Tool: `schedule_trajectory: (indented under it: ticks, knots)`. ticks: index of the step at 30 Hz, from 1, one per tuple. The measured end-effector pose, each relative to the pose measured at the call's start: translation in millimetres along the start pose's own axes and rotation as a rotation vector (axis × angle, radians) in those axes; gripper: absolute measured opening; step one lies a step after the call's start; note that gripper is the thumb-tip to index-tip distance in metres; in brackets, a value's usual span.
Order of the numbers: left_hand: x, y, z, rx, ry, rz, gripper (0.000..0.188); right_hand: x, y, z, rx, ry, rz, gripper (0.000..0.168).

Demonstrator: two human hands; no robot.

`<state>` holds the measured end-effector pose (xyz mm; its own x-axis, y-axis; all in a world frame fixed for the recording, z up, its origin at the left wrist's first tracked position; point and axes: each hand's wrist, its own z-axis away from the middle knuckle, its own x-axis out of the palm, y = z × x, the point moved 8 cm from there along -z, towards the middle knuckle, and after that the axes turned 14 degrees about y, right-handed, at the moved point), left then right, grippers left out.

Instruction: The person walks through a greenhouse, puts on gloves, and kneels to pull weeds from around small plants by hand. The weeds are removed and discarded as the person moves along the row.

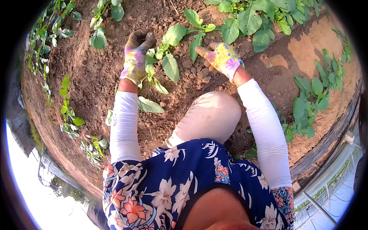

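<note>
My left hand, in a yellow floral work glove with soiled brown fingers, is over the soil just left of a row of leafy green seedlings. Its fingers curl, and whether anything lies between them cannot be told. A matching glove covers my right hand, which is low over clods of soil, right of those seedlings. Its index finger points towards a drooping leaf of a young plant; the other fingers are bent under, and their grip is hidden. White sleeves cover both forearms.
Denser leafy plants grow at the top right. Another plant row runs down the right side, and further rows stand at the left. My bent knee is between my arms. A dark edging borders the bed at the lower right.
</note>
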<state>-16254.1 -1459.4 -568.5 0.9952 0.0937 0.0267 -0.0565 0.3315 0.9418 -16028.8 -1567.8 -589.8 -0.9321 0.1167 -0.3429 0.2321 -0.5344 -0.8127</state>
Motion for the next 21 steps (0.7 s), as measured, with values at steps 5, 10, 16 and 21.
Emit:
schedule_trajectory:
  ticks: [5,10,16,21]
  knots:
    - [10,0,-46,0.098,-0.082,-0.024,0.027,16,-27,-21,-0.129,0.109,0.657,0.055]
    - [55,-6,-66,0.167,-0.227,-0.357,0.036,28,27,-47,-0.037,0.069,0.349,0.036]
    - [79,-50,-96,0.147,-0.367,-0.584,0.036,10,36,-27,-0.164,-0.091,0.358,0.032]
    - [117,-66,-77,-0.021,-0.536,-0.653,0.039,-3,36,-11,0.071,-0.168,0.232,0.031]
